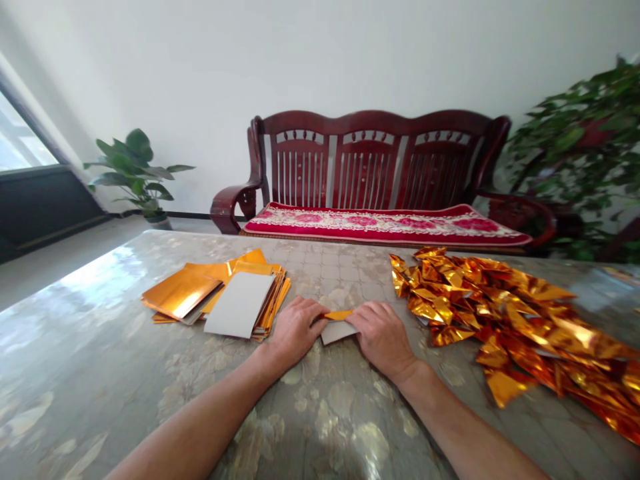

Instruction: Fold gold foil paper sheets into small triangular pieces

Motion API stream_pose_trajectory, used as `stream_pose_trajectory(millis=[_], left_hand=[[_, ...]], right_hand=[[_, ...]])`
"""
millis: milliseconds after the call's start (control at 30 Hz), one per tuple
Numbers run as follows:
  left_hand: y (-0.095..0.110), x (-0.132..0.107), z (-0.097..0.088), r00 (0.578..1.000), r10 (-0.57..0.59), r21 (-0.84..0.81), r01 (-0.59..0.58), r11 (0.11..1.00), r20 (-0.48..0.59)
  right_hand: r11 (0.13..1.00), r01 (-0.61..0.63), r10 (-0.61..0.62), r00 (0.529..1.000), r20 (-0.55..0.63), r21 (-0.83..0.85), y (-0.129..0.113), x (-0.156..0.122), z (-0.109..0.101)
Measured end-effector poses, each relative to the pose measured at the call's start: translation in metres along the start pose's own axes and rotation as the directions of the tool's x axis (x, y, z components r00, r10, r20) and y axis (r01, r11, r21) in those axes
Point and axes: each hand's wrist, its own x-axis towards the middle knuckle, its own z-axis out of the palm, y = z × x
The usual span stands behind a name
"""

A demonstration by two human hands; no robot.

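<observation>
Between left hand [297, 327] and right hand [383, 333], mid table [310, 417]: one small sheet [339, 333], grey side showing, gold strip [339, 315] folded along the far edge. Key relation: strip's long axis runs left-right, hand to hand, across the person's front; sheet lies to the right of left hand, to the left of right hand, neither hand nearer. Left thumb and fingers closed on the left end; right fingers closed on the right end, exact thumb placement hard to make out. Whether sheet rests flat on table or is slightly raised, cannot tell. Further out: stack of gold sheets [239, 305], grey-backed one on top, just beyond left hand on its left; pile of folded gold pieces [467, 303] right of right hand, apart from it; bench [367, 167] past table's far edge
</observation>
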Motion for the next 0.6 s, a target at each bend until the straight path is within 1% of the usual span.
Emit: stream_pose_trajectory(millis=[167,367,533,600], left_hand=[[-0.0021,0.0024,0.0033,0.997,-0.016,0.058,0.011,0.998,0.077],[-0.0019,0.0026,0.0038,0.995,-0.077,0.095,0.071,0.993,0.058],[0.0004,0.0040,0.0019,0.987,-0.150,0.084,0.145,0.986,0.056],[0.0000,0.0043,0.0025,0.986,-0.158,0.072,0.154,0.985,0.044]], right_hand=[[0.998,-0.003,0.003,1.000,0.010,0.056,-0.0014,-0.0007,-0.0008],[0.992,0.008,-0.008,1.000,-0.001,0.129,-0.0024,-0.0020,-0.0038],[0.991,0.022,-0.022,1.000,0.001,0.129,-0.0019,-0.0031,-0.0078],[0.992,0.019,-0.021,1.000,0.013,0.128,-0.0021,-0.0033,-0.0091]])
